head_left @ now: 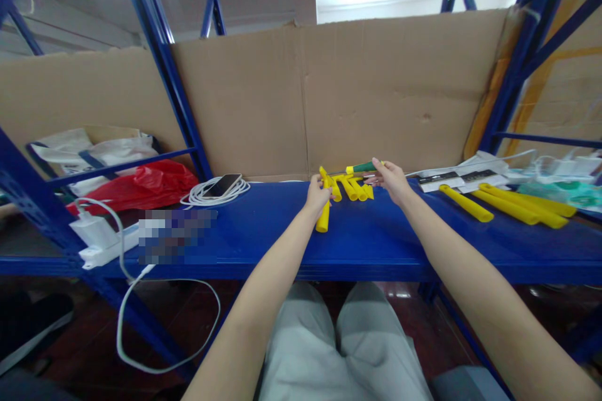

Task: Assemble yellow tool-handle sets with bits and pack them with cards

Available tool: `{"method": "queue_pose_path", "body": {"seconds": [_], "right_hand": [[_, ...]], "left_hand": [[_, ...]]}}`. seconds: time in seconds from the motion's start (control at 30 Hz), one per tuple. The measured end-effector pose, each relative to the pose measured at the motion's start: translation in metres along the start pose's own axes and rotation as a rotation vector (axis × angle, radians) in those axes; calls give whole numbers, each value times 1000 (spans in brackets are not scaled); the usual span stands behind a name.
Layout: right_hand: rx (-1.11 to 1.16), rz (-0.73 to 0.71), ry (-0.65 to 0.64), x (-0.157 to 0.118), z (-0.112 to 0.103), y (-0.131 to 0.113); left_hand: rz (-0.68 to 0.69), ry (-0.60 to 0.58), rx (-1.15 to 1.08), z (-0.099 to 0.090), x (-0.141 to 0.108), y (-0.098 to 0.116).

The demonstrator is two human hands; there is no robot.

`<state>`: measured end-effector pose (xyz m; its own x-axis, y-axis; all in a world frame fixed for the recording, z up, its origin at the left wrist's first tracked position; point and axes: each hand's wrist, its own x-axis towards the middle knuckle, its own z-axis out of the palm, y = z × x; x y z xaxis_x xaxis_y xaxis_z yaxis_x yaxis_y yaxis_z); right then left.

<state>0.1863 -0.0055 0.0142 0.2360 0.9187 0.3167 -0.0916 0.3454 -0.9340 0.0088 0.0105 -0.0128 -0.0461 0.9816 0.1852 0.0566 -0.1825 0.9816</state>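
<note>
My left hand (318,193) is closed around a yellow tapered plastic tube (322,222), which stands nearly upright in the view. My right hand (391,179) grips a screwdriver (363,167) by its green and yellow handle. Its thin shaft points left towards the upper end of the held tube; whether the tip touches it is too small to tell. Between my hands, several more yellow tubes (347,188) lie side by side on the blue shelf (277,225), partly behind the fingers.
More yellow tubes (466,203) lie at the right near black-and-white packets (439,182). At the left are a phone (224,185) on a coiled white cable (242,188), a red plastic bag (141,191) and a power strip (110,250). Cardboard (376,88) backs the shelf.
</note>
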Motion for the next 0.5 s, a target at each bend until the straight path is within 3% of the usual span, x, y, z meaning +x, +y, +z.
{"method": "queue_pose_path", "body": {"seconds": [0.17,0.5], "right_hand": [[0,35,-11,-3,0,-3],[214,117,-130,0,-7,-6]], "left_hand": [[-15,-18,1,0,-1,1],[-20,-26,19,0,-4,3]]}}
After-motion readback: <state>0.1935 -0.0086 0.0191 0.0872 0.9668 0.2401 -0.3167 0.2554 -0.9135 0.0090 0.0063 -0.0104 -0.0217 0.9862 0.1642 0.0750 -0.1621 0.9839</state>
